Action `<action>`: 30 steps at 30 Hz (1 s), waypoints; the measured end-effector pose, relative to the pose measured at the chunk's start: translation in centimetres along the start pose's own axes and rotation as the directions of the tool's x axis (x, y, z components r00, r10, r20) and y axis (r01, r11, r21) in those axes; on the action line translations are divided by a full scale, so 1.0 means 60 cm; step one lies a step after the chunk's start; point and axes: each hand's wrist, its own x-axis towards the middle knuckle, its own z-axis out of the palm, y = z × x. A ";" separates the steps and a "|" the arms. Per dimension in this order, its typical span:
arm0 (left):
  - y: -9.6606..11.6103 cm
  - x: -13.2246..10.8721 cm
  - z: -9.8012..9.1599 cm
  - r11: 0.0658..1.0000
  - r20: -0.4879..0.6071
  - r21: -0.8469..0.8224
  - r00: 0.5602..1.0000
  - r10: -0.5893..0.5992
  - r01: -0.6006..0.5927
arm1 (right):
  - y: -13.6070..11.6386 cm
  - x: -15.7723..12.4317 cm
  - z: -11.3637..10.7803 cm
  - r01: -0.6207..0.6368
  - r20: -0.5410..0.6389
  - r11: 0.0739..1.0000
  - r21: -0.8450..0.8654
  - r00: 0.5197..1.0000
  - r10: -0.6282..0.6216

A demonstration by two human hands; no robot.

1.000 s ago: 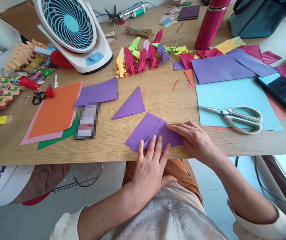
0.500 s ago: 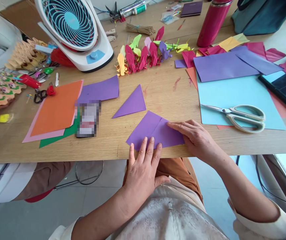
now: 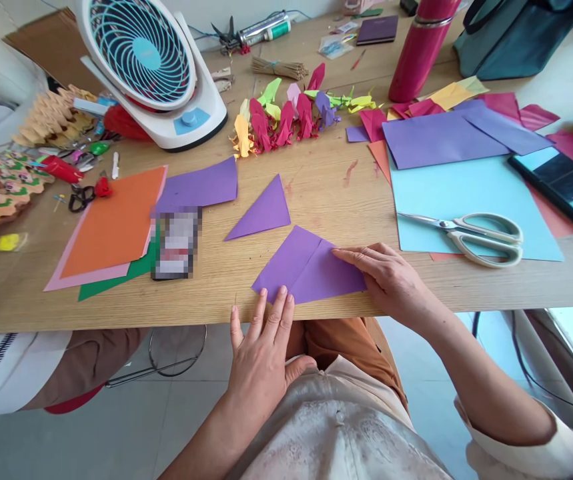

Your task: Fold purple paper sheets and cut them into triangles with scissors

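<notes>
A folded piece of purple paper (image 3: 311, 263) lies near the table's front edge, with a crease line running across it. My left hand (image 3: 261, 347) is open, fingers spread, its fingertips at the paper's lower left edge. On the paper's right side rests my right hand (image 3: 391, 277), its fingers stretched out and pressing down with the index fingertip near the upper edge. Just beyond lies a separate purple paper triangle (image 3: 266, 210), touched by neither hand.
Scissors (image 3: 466, 233) lie on light blue sheets (image 3: 426, 200) to the right, beside a tablet-like device (image 3: 561, 187). On the left are orange paper (image 3: 116, 227) and a phone (image 3: 176, 243). Behind stand a fan (image 3: 151, 73), folded paper figures (image 3: 286, 120) and a red bottle (image 3: 421, 53).
My left hand has slid left and toward me, from the middle of the purple paper to its lower left edge. My right hand stays on the paper's right side.
</notes>
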 end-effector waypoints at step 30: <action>-0.059 -0.032 0.035 0.968 -0.256 -0.220 0.965 0.058 -0.117 | -0.037 -0.132 0.045 0.087 -0.149 0.939 -0.333 0.978 -0.143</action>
